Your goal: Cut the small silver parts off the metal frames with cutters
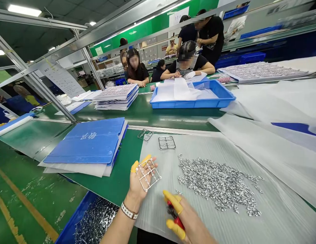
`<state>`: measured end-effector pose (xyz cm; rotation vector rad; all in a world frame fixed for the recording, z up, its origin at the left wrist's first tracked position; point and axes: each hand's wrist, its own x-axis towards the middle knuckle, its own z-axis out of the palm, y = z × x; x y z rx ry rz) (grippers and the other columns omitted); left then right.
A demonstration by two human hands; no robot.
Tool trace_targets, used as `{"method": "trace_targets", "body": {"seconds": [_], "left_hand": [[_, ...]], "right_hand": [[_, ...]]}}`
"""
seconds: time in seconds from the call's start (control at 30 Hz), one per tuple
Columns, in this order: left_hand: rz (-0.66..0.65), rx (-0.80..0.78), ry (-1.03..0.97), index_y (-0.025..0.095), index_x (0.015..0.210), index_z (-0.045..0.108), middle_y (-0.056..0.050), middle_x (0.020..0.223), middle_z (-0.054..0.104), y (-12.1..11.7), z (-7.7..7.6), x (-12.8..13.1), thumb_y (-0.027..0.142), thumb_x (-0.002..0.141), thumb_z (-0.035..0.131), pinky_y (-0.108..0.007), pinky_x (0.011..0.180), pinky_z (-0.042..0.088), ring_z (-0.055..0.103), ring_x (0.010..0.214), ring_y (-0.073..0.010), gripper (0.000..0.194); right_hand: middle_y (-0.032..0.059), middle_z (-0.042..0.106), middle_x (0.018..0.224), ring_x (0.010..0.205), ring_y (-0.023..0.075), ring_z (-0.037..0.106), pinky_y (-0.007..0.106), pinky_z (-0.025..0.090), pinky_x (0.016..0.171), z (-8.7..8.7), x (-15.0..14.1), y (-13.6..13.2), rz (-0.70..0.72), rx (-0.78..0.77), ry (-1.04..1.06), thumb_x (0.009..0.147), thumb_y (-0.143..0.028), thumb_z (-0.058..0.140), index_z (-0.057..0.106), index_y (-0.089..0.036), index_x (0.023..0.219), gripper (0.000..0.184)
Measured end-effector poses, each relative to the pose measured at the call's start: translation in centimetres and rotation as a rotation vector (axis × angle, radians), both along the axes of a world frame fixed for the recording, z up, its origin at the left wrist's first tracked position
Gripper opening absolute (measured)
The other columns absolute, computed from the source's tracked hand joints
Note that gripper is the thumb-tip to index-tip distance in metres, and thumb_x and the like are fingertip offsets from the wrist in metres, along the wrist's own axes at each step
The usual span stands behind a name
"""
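My left hand (137, 184) is palm up and holds a small square silver frame (148, 174) with crossbars and little parts attached along them. Yellow finger covers are on its thumb and a finger. Closed around red-handled nippers (177, 219), my right hand (193, 223) is low at the front, also with yellow finger covers. Right of the hands, a large pile of small silver parts (219, 183) lies on a white sheet (249, 142). A few loose parts (178, 192) lie near my right fingertips. Another square frame (167, 142) rests beyond my left hand, and darker frame pieces (145, 135) are beside it.
A stack of blue boards and white sheets (89, 139) stands left. A blue bin (78, 206) of silver scrap sits below the table edge. Across the bench are a blue tray (188, 103), stacked sheets with parts (117, 96) and several people. A metal frame rail (51, 88) crosses left.
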<state>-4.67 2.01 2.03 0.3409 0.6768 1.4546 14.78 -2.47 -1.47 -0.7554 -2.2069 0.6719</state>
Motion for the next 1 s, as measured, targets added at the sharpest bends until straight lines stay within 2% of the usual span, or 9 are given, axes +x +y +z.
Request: {"method": "trace_targets", "body": {"seconds": [0.07, 0.13, 0.2, 0.3, 0.47, 0.7, 1.0], "left_hand": [[-0.032, 0.009, 0.032, 0.011, 0.118, 0.061, -0.015, 0.126, 0.06, -0.2, 0.0, 0.5, 0.044, 0.088, 0.041, -0.032, 0.086, 0.046, 0.063, 0.1, -0.0226, 0.049], [-0.052, 0.016, 0.078, 0.012, 0.12, 0.06, -0.015, 0.127, 0.059, -0.4, 0.2, 1.0, 0.04, 0.087, 0.043, -0.033, 0.088, 0.045, 0.062, 0.102, -0.0226, 0.047], [-0.053, 0.014, 0.129, 0.013, 0.121, 0.06, -0.014, 0.128, 0.059, -0.5, 0.3, 1.6, 0.042, 0.088, 0.043, -0.033, 0.089, 0.045, 0.062, 0.102, -0.0229, 0.047], [-0.008, 0.001, 0.192, 0.014, 0.118, 0.062, -0.015, 0.125, 0.061, -0.4, 0.2, 2.2, 0.056, 0.087, 0.04, -0.035, 0.088, 0.046, 0.062, 0.101, -0.0236, 0.057], [0.043, 0.003, 0.198, 0.015, 0.117, 0.063, -0.014, 0.123, 0.062, -0.4, -0.4, 2.8, 0.066, 0.085, 0.036, -0.037, 0.093, 0.044, 0.061, 0.101, -0.0244, 0.066], [0.056, 0.016, 0.264, 0.015, 0.115, 0.064, -0.015, 0.118, 0.065, -0.3, -0.9, 2.9, 0.065, 0.086, 0.034, -0.038, 0.093, 0.044, 0.058, 0.108, -0.0276, 0.066], [0.057, 0.065, 0.319, 0.017, 0.12, 0.062, -0.013, 0.125, 0.061, -0.1, -1.5, 2.8, 0.065, 0.085, 0.036, -0.039, 0.1, 0.04, 0.055, 0.114, -0.0277, 0.065]], "right_hand": [[0.0075, 0.064, 0.091, 0.079, 0.0214, 0.061, 0.034, 0.05, 0.07, 2.1, -0.5, 1.3, -0.072, 0.007, -0.086, 0.091, -0.036, 0.048, 0.04, -0.023, 0.135, 0.046], [0.0077, 0.063, 0.08, 0.072, 0.0225, 0.06, 0.034, 0.048, 0.065, 4.4, -1.2, 2.8, -0.185, 0.014, -0.289, 0.086, -0.033, 0.054, 0.059, -0.019, 0.109, 0.028], [0.0084, 0.063, 0.076, 0.069, 0.0229, 0.06, 0.034, 0.046, 0.064, 6.3, -1.9, 4.1, -0.246, 0.037, -0.474, 0.081, -0.029, 0.058, 0.064, -0.018, 0.089, 0.016], [0.0105, 0.066, 0.079, 0.074, 0.0249, 0.061, 0.035, 0.044, 0.066, 7.7, -2.7, 5.2, -0.267, 0.086, -0.633, 0.079, -0.03, 0.058, 0.066, -0.017, 0.087, 0.017], [0.0112, 0.067, 0.085, 0.078, 0.0279, 0.063, 0.036, 0.043, 0.066, 7.8, -3.2, 5.8, -0.284, 0.048, -0.704, 0.085, -0.04, 0.052, 0.063, -0.017, 0.109, 0.035], [0.012, 0.067, 0.087, 0.082, 0.0286, 0.064, 0.036, 0.044, 0.067, 8.5, -3.7, 6.1, -0.264, 0.006, -0.75, 0.085, -0.042, 0.056, 0.064, -0.016, 0.103, 0.033], [0.012, 0.068, 0.089, 0.082, 0.029, 0.064, 0.038, 0.045, 0.069, 8.2, -3.6, 6.4, -0.253, 0.012, -0.736, 0.084, -0.046, 0.055, 0.062, -0.018, 0.114, 0.042]]}}
